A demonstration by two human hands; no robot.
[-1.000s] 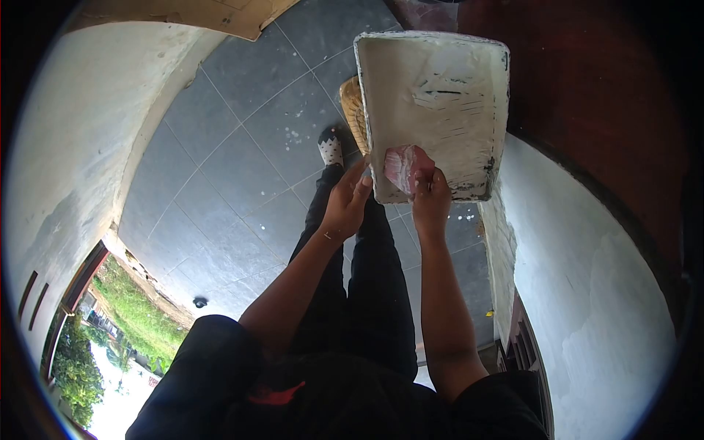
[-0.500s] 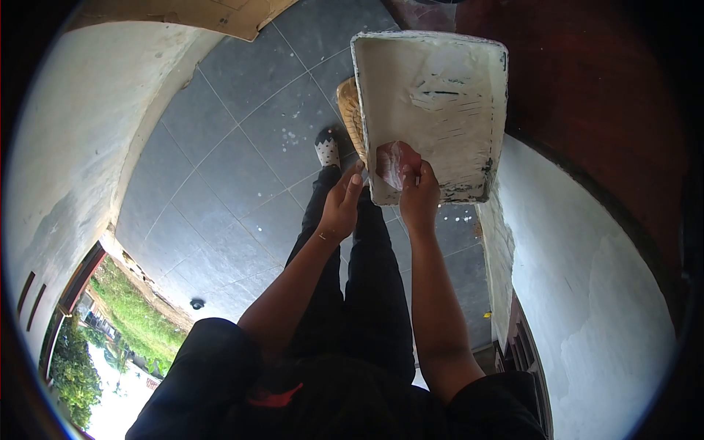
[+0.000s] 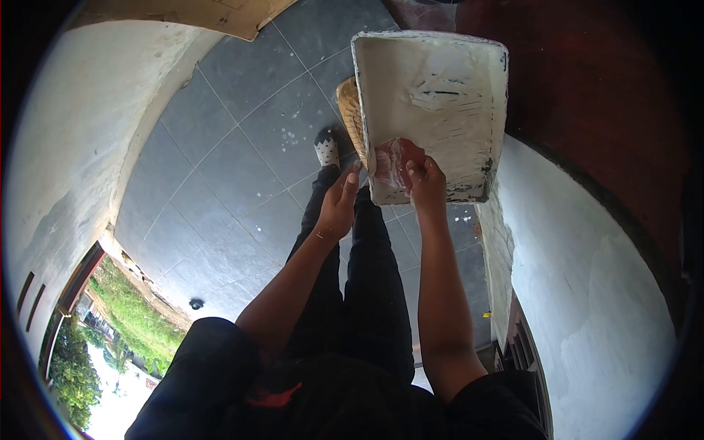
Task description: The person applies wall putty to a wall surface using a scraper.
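A rectangular tray (image 3: pixel 440 110) coated with whitish paint sits at the upper middle right. My right hand (image 3: pixel 427 182) pinches a flat reddish piece (image 3: pixel 400 163) smeared with white over the tray's lower left corner. Beside that corner, my left hand (image 3: pixel 341 204) is at the tray's left edge, fingers pointing up. Whether its fingertips touch the rim or hold anything is not clear. A tan woven-looking object (image 3: pixel 351 114) shows partly from behind the tray's left side.
Grey floor tiles (image 3: pixel 235 169) carry white spots. Pale walls (image 3: pixel 587 242) stand on both sides, with a dark red surface (image 3: pixel 587 81) at upper right. Brown cardboard (image 3: pixel 183 15) lies at the top. A small dark object (image 3: pixel 196 303) is on the floor at lower left.
My right hand has moved slightly right, and the reddish piece has shifted and turned a little with it. My left hand has moved slightly left. The tray has stayed in place.
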